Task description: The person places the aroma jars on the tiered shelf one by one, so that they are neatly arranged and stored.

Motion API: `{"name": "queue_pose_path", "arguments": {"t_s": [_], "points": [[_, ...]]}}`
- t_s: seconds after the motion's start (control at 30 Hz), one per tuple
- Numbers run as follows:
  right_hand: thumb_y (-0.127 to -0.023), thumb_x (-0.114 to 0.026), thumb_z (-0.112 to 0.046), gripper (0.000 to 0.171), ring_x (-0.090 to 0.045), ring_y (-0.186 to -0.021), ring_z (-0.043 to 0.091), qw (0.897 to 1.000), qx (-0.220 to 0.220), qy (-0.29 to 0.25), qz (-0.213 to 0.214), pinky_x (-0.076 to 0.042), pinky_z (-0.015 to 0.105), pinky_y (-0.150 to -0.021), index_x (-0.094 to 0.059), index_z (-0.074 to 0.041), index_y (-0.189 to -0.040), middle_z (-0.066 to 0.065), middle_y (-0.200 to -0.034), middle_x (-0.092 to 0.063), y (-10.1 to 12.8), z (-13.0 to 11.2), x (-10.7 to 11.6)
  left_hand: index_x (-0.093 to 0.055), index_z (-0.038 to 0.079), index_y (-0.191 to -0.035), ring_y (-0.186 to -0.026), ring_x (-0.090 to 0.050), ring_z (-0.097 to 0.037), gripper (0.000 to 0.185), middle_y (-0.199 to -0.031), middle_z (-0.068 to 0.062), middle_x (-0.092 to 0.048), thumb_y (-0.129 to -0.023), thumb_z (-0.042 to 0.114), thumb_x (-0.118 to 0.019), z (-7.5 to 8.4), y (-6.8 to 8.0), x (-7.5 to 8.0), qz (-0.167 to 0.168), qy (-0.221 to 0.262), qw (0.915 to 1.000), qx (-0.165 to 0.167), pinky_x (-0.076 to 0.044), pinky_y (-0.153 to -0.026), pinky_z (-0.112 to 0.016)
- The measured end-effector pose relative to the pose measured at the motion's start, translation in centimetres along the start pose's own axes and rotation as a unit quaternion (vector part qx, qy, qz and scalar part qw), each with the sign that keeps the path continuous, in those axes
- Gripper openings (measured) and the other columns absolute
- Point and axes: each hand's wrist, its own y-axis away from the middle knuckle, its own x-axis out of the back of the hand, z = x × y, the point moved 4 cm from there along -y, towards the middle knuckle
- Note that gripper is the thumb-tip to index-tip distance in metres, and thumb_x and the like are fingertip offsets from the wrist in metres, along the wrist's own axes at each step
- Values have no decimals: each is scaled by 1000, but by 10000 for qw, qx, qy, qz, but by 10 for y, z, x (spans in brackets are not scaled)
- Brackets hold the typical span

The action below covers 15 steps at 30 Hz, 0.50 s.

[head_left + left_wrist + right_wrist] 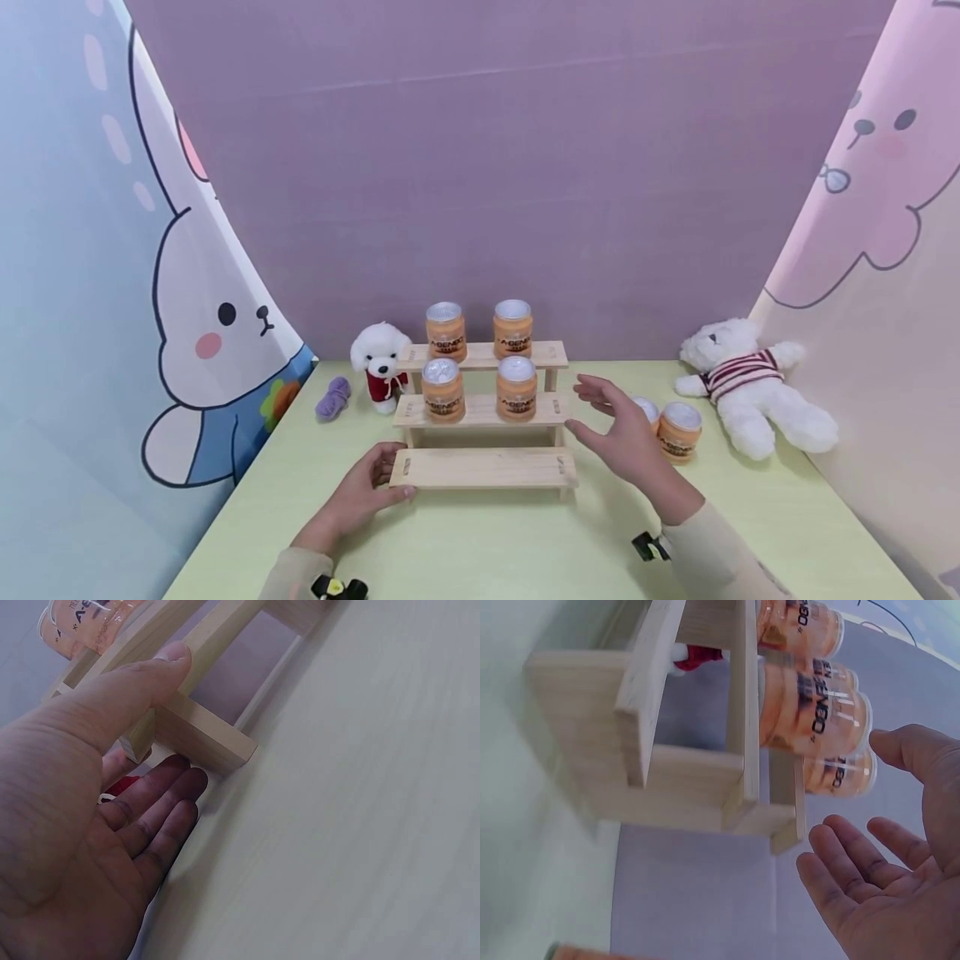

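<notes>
Wooden stepped rack, table centre: four orange jars on its two far steps. Left hand rests on the rack's near-left corner, fingers relaxed. Right hand spread wide, empty, just right of rack, near two loose jars.

The pale green table bears a wooden stepped shelf, two orange jars, plush toys.

Pale green table, plain purple back wall, cartoon-rabbit panels at both sides.
</notes>
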Motion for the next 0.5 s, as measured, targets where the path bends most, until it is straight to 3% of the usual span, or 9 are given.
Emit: {"name": "queue_pose_path", "arguments": {"t_s": [0.23,0.43,0.5], "points": [[-90,-84,-13,64,-62,-124,29,9997,29,234,112,-49,51,-103,-55,-11,-147,8,-136,-67,18,12,17,-52,11,-146,-115,-62,-25,76,-127,-10,-64,-83,25,-91,0,-1,1,-16,9,10000,-15,-47,-104,-42],[-92,-82,-12,60,-61,-122,31,9993,-152,102,334,-60,34,-81,-56,-12,-146,10,-136,-66,28,30,34,-52,11,-146,-115,-62,-25,76,-127,-9,-63,-83,25,-91,1,0,0,-3,26,10000,32,-47,-104,-42],[-92,-82,-11,58,-62,-121,32,9987,-145,163,451,-58,27,-82,-57,-11,-145,10,-135,-67,30,37,40,-52,12,-146,-115,-62,-25,76,-128,-9,-63,-83,26,-91,2,0,0,11,19,10000,72,-47,-104,-41]]}}
